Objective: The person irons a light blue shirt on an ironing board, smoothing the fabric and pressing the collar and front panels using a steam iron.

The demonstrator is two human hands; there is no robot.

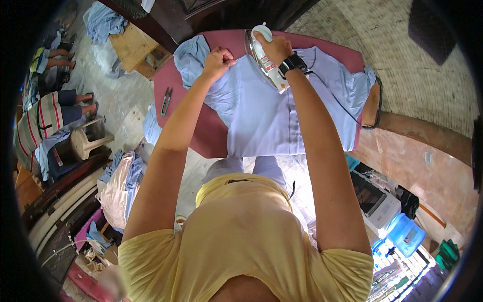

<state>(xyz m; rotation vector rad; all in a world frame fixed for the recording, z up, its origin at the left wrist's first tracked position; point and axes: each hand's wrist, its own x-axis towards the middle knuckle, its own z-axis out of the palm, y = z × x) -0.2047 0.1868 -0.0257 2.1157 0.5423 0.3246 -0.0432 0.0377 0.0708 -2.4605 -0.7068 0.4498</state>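
Observation:
A light blue garment, apparently a shirt, lies spread over a maroon-covered ironing board. My right hand is wrapped round the handle of a white and silver electric iron. The iron rests on the shirt near its far edge, and its dark cord trails to the right. To the left of the iron, my left hand is closed, its fingers curled and pinching the cloth at the shirt's far left. Bunched blue fabric lies beside that hand. Dark thread snips rest at the board's left end.
A wooden stool with blue cloth stands beyond the board's left. Other people sit farther left, near a beige plastic stool. A garment pile lies at lower left. On the right are a low wall and a blue water jug.

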